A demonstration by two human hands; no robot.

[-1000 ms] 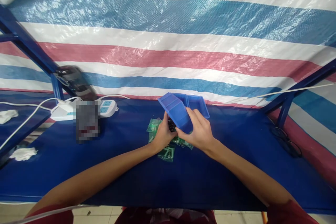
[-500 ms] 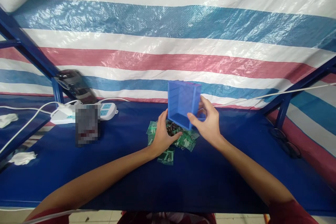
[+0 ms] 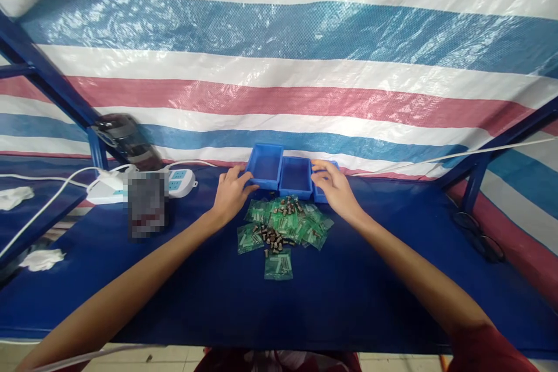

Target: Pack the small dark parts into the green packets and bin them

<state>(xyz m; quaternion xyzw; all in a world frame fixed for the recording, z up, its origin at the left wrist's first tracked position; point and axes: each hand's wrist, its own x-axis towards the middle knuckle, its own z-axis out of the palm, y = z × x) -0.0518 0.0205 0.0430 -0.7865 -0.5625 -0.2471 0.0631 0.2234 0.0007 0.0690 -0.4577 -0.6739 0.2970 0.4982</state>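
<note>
Three blue plastic bins stand side by side at the back of the table. My left hand (image 3: 232,192) grips the near left edge of the left bin (image 3: 267,164), which sits slightly raised and tilted. The middle bin (image 3: 296,176) is beside it. My right hand (image 3: 335,186) has its curled fingers over the left wall of the right bin (image 3: 321,196), partly covering it. In front of the bins lie several small clear-green packets (image 3: 279,267) with screw-like pieces inside. Loose small metal fittings (image 3: 272,238) are heaped on and among the packets.
A white power strip (image 3: 181,183) with cables lies at the left back, behind a pixelated dark object (image 3: 147,204). A dark bottle-like object (image 3: 128,139) leans near the frame. Glasses (image 3: 479,237) rest at the right, crumpled white tissue (image 3: 42,260) at the left. Striped sheeting (image 3: 279,99) hangs behind the blue table (image 3: 196,302).
The bin held tipped up over the packets has been lowered to the back row. Loose metal fittings now show on the packets. My left hand moved left onto a bin.
</note>
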